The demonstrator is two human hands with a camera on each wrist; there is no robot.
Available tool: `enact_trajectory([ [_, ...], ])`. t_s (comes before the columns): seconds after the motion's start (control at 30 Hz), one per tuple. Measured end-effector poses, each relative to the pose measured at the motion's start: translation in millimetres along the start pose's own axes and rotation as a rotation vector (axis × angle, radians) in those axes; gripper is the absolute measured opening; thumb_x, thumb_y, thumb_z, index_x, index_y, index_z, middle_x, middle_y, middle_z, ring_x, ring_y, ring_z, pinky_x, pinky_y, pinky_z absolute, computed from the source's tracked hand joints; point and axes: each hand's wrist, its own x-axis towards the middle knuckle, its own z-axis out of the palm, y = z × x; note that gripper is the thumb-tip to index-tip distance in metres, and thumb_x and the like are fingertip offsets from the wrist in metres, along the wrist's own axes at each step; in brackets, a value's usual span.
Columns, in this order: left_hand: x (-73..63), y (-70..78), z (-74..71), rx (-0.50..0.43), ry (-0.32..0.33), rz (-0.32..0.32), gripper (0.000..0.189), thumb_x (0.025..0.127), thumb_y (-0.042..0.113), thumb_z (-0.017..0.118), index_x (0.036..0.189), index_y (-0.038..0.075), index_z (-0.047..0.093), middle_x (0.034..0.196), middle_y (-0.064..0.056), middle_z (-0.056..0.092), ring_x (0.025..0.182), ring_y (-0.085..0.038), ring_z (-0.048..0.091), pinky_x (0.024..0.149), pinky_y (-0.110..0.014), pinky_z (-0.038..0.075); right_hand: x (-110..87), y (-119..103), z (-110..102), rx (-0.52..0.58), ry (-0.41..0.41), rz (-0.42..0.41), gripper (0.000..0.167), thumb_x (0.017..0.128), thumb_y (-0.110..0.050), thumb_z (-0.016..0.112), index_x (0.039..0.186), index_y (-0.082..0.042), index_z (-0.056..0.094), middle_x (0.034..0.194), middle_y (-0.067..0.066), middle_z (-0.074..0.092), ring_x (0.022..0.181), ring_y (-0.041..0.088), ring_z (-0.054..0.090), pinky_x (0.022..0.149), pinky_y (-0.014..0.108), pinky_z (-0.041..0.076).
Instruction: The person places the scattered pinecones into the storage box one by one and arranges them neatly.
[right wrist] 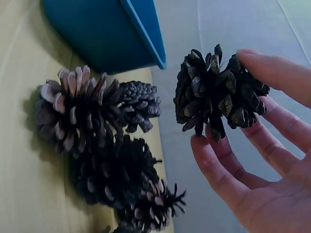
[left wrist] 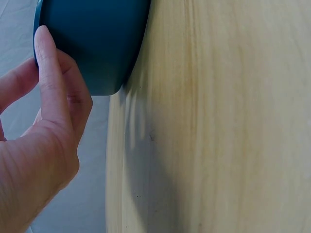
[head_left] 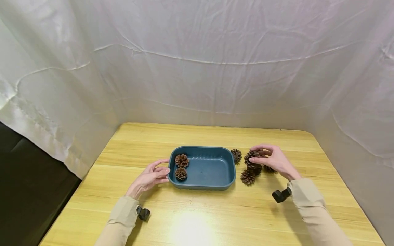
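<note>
A dark teal rectangular tub [head_left: 203, 187] stands on the wooden table, with two brown pine cones [head_left: 182, 160] inside at its left end. My left hand [head_left: 152, 176] is at the tub's left end; in the left wrist view its thumb [left wrist: 51, 77] lies along the outer wall near the rim and the fingers bend behind. To the right of the tub, my right hand [head_left: 274, 160] holds a pine cone [right wrist: 216, 94] between thumb and fingertips, raised above other pine cones [right wrist: 73, 111] on the table. Those are partly hidden by the held one in the head view.
One pine cone [head_left: 236, 155] lies close against the tub's right end. Several more sit clustered below my right hand. The wooden table [head_left: 154, 215] has a white curtain [head_left: 209, 85] hanging behind and at its sides. Something black [head_left: 27, 184] is at the far left.
</note>
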Motion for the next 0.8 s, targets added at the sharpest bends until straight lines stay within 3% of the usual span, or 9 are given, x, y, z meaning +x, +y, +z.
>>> enact_trajectory([
  [0.27,0.0,0.2,-0.2,-0.002,-0.002,0.003,0.065,0.101,0.0,0.055,0.155,-0.003,0.021,0.099,0.003,0.064,0.078,-0.006,0.064,0.077,-0.023,0.063,17.0,-7,14,0.003,-0.003,-0.045,0.049,0.083,-0.024,0.084,0.122,0.0,0.067,0.112,0.013,0.073,0.09,0.008,0.069,0.08,0.02,0.059],
  [0.8,0.3,-0.2,-2.6,-0.01,-0.005,-0.002,0.065,0.101,-0.001,0.055,0.156,-0.004,0.02,0.098,0.003,0.065,0.078,-0.006,0.065,0.076,-0.023,0.063,44.9,-28,47,0.154,-0.139,-0.097,0.049,0.087,-0.01,0.079,0.129,0.007,0.059,0.128,0.027,0.063,0.099,0.008,0.069,0.086,0.02,0.061],
])
